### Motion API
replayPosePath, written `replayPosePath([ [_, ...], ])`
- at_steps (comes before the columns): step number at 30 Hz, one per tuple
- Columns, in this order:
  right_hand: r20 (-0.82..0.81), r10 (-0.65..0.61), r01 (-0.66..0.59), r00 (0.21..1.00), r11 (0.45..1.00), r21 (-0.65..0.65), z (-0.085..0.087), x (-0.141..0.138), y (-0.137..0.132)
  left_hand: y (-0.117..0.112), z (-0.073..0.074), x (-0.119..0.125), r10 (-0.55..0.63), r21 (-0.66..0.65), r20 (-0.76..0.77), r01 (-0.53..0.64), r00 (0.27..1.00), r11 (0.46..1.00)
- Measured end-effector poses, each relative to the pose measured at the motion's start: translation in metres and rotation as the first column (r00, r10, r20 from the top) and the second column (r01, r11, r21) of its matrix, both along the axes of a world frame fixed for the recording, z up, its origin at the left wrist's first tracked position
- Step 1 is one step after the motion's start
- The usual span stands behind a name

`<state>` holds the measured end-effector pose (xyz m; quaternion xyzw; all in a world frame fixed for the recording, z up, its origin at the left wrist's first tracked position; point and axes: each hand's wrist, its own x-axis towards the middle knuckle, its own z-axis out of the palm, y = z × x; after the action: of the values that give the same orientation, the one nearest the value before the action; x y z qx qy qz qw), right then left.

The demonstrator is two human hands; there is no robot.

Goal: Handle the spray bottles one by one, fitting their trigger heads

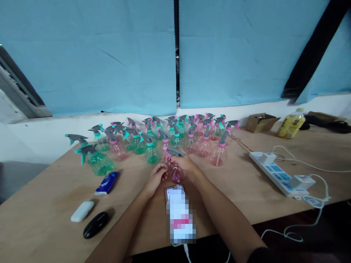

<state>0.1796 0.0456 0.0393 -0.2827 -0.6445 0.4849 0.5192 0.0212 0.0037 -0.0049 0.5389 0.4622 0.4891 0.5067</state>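
Note:
A pink spray bottle (175,174) with a grey trigger head stands on the wooden table (236,182) in front of me. My left hand (157,176) curls round its left side. My right hand (187,163) wraps over its neck and right side, just below the sprayer head (174,151). Both hands are closed on the bottle. Behind it stand several green and pink spray bottles (164,137) in a crowded group.
A phone (179,213) lies near the front edge below the bottle. A blue packet (107,182), a white case (82,211) and a black case (95,224) lie at the left. A white power strip (276,172), cardboard box (261,122) and yellow drink bottle (291,125) are at the right.

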Motion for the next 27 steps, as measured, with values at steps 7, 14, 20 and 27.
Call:
replayPosePath([
  [7,-0.04,0.108,-0.11,0.993,0.992,-0.061,-0.002,0.004,0.006,-0.002,0.002,0.001,-0.025,-0.008,-0.015,0.025,1.0,1.0],
  [14,-0.085,0.174,-0.174,0.981,0.985,0.004,-0.001,0.001,0.006,-0.002,0.001,0.0,-0.027,-0.01,-0.008,0.027,1.0,1.0],
  [20,-0.011,0.045,-0.045,0.999,0.999,-0.019,-0.011,0.0,0.012,-0.001,0.001,0.001,-0.011,-0.007,-0.012,0.011,1.0,1.0],
  [27,-0.05,0.013,-0.013,0.999,1.0,0.006,-0.011,-0.003,0.012,-0.001,-0.002,0.001,-0.024,0.031,-0.025,0.025,0.999,0.999],
])
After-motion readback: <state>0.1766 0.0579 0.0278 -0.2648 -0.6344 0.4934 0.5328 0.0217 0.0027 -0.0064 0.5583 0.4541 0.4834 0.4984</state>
